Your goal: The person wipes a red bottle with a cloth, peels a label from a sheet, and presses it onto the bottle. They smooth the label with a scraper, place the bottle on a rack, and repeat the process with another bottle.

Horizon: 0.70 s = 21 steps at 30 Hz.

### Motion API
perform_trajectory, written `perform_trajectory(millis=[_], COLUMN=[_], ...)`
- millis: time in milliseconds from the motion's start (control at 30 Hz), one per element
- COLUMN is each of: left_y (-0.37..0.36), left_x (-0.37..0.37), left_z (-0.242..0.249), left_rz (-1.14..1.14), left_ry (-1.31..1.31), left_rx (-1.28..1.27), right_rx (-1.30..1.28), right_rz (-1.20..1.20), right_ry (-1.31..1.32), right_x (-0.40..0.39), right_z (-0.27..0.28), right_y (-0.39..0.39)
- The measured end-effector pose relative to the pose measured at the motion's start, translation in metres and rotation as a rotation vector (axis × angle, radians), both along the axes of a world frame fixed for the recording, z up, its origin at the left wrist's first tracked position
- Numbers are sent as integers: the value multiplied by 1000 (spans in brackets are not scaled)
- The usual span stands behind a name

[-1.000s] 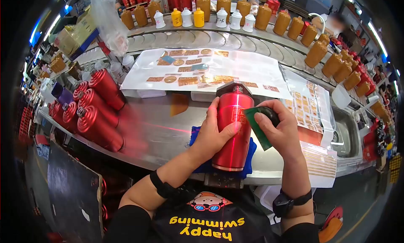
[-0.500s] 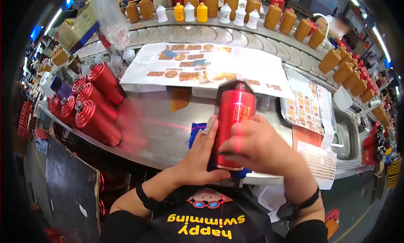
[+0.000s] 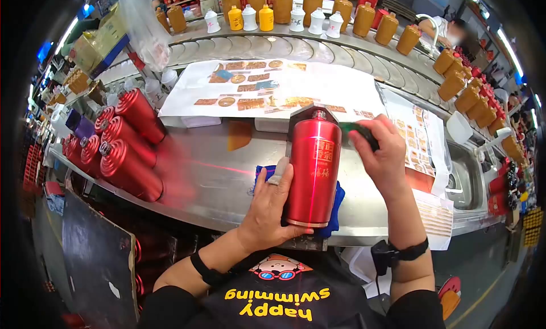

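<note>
My left hand (image 3: 267, 212) is closed around the lower left side of a shiny red bottle (image 3: 311, 192), with a wrapped fingertip on its wall. Gold characters mark the bottle's front, and its neck end rests in a dark angular holder (image 3: 300, 115). Under the bottle lies a blue cloth (image 3: 336, 209). To the right, and apart from the bottle, my right hand (image 3: 384, 149) pinches a small dark flat piece (image 3: 364, 136) with a greenish edge; its exact kind cannot be made out. A red laser line falls across bottle and bench.
Several red bottles (image 3: 129, 169) lie stacked at the left. Behind the holder is a white sheet (image 3: 187, 90) of gold stickers; another sticker sheet (image 3: 415, 141) lies right. Beyond runs a conveyor (image 3: 227, 49) with brown and white bottles. A sink (image 3: 469, 184) is far right.
My right hand has moved off the bottle's front, up and to the right, with the dark piece in it. The gold characters are now uncovered. My left hand stays on the bottle.
</note>
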State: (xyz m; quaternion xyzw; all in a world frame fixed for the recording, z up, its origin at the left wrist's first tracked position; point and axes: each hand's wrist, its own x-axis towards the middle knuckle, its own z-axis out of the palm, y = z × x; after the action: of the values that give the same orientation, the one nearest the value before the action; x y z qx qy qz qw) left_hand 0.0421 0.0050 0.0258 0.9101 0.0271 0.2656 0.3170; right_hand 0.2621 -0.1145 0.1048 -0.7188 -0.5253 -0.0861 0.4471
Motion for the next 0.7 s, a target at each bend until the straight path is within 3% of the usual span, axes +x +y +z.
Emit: perform_trajectory(millis=[100,167,300,333,400,467,500,567,600,633,700], left_y=[-4,4,48,58,70,65,63,62,63,65,67], left_x=[-2,0,46,56,69,74,75,74,76,78,83], left_z=[11,28,36,39,42,30,25,14,3,-2,10], left_rz=[-5,-98,-145,-122,-72,4,41,-2,-7,-15,-45], left_ry=[-31,-62,-85,-94,-113,-155,-175,-108,-100,-93,-13], left_rx=[89,240,373,300,276,-40,-197,-558,-662,-766,-1058], right_rx=[-75,-19,-32,-70,-199,-275,-302,-21,-74,-114,-158], right_rz=[222,70,53,62,288,460,336,76,28,62,339], right_ry=[120,211,193,189,123,46,189,-316,-680,-774,-609], right_x=[-14,-6,-6,-12,-20,-13,-9,1,-2,-14,-47], right_z=[19,8,1,8,20,20,15,21,29,22,16], right_y=[-4,-10,-18,-20,-12,10,23,50,46,38,5])
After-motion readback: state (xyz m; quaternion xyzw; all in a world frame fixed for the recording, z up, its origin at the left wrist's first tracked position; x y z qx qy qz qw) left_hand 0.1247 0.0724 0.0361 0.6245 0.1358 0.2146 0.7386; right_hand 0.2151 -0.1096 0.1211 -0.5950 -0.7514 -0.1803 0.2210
